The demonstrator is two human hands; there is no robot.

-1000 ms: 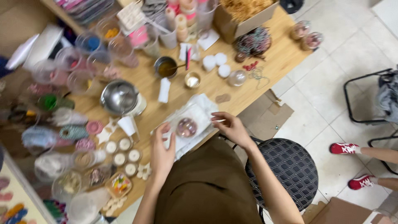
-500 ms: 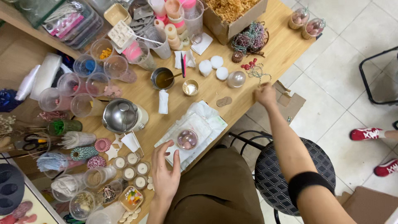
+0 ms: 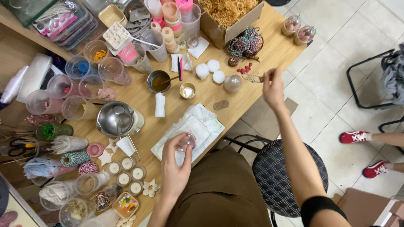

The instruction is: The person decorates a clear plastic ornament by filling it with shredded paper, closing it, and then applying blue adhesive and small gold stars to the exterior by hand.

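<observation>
Across the wooden tabletop (image 3: 269, 46), clutter crowds the left: plastic cups (image 3: 71, 90), twine spools (image 3: 73, 159), small candles (image 3: 124, 178) and a metal pot (image 3: 114, 118). Near the front edge, the left hand (image 3: 174, 166) has its grip closed over a clear dome (image 3: 186, 141) on white wipes (image 3: 198, 124). Farther right, the right hand (image 3: 272, 86) pinches a thin sprig (image 3: 252, 77) beside red berries (image 3: 245, 68) and a clear ball (image 3: 232, 83). Open floor lies beyond the right edge, with a black stool (image 3: 286, 176).

Single head-worn view, looking steeply down from above the seated person onto the cluttered wooden table (image 3: 269, 50), at roughly arm's reach; tiled floor (image 3: 336, 109) fills the frame's right side.
</observation>
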